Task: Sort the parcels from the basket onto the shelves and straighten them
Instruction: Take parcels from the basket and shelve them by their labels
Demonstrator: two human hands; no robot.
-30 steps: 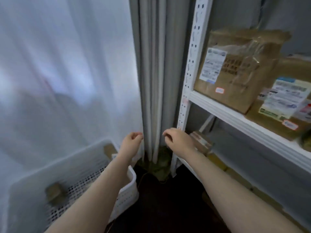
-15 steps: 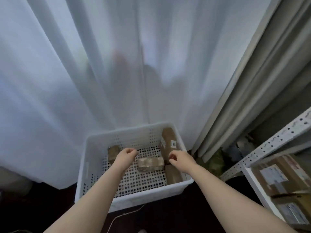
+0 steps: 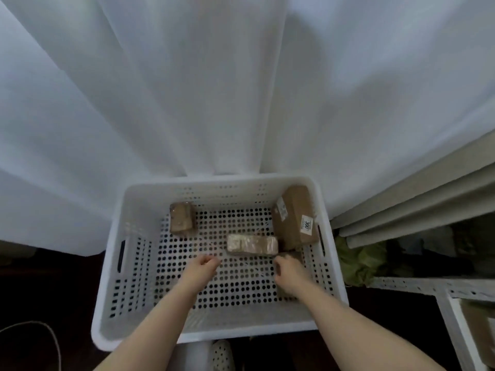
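A: Head view: where are the parcels?
B: In the basket (image 3: 214, 183). The taped parcel (image 3: 251, 245) lies mid-floor, just beyond both hands.
A: And the hands?
B: Left hand (image 3: 202, 271) is loosely curled and holds nothing. Right hand (image 3: 290, 273) covers a brown parcel (image 3: 294, 255); I cannot tell whether it grips it.

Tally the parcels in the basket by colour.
Brown parcels: 3 (small parcel, labelled box, half-hidden parcel under the right hand)
Pale wrapped parcels: 1 (flat parcel)
Total: 4
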